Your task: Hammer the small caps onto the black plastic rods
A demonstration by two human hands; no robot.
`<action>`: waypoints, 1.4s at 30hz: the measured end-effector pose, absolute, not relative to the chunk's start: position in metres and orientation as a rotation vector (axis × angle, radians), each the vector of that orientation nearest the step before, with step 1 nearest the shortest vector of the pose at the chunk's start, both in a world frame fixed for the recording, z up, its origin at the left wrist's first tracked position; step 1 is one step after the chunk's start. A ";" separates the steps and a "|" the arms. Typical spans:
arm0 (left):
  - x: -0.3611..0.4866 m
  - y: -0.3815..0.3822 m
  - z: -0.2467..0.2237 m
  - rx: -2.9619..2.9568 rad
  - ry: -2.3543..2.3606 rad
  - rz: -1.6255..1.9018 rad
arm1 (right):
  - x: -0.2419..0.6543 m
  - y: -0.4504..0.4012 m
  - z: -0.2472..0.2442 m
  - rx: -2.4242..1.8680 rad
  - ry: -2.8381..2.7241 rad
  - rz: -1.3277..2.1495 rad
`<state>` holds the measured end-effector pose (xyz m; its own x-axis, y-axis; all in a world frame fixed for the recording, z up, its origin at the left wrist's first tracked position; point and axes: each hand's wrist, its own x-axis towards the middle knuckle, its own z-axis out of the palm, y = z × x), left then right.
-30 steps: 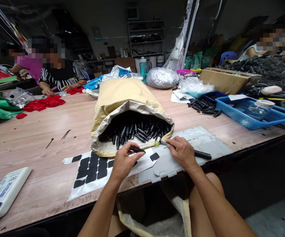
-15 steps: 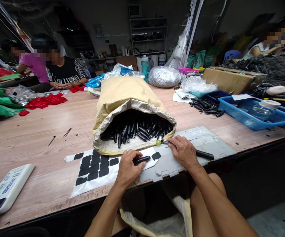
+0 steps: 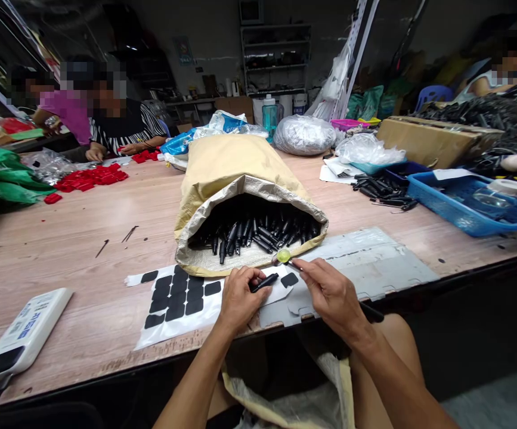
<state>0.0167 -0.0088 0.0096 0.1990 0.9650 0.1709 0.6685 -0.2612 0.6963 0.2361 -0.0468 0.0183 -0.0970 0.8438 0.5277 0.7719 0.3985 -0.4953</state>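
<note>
My left hand (image 3: 240, 298) is closed around a short black pen-like tube (image 3: 265, 282), which points right over the table's front edge. In my right hand (image 3: 330, 292) is a small hammer with a yellow head (image 3: 284, 256) and a thin metal shaft. Its black handle end (image 3: 371, 311) sticks out behind the wrist. The hammer head is apart from the tube, just in front of the sack mouth. Beyond both hands lies a yellow woven sack (image 3: 240, 154), open toward me, with many similar black tubes (image 3: 265, 235) inside. A white sheet with black square stickers (image 3: 175, 298) lies left of my left hand.
A white power-bank-like device (image 3: 25, 333) with a cable rests at the left. At the right are a blue basket (image 3: 459, 211), loose black parts (image 3: 378, 189) and a cardboard box (image 3: 432, 142). Red pieces (image 3: 92, 177) lie near co-workers at the far left. Another open sack (image 3: 294, 399) is below the table.
My right hand has tilted the hammer, its head raised a little and its handle end lower. The left hand still holds the black tube, now angled slightly upward. The view has shifted slightly.
</note>
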 end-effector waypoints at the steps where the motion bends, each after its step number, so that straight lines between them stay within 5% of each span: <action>1: 0.017 -0.009 0.009 2.004 1.517 0.827 | 0.231 -0.050 0.019 -1.372 -1.900 0.144; 42: 0.017 -0.008 0.008 2.010 1.534 0.825 | 0.250 -0.027 0.010 -1.579 -1.900 -0.128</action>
<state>0.0173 -0.0083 0.0084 0.1916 0.9658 0.1747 0.6783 -0.2589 0.6876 0.2501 -0.0267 0.0098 -0.0577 0.8431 0.5346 0.9073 0.2677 -0.3243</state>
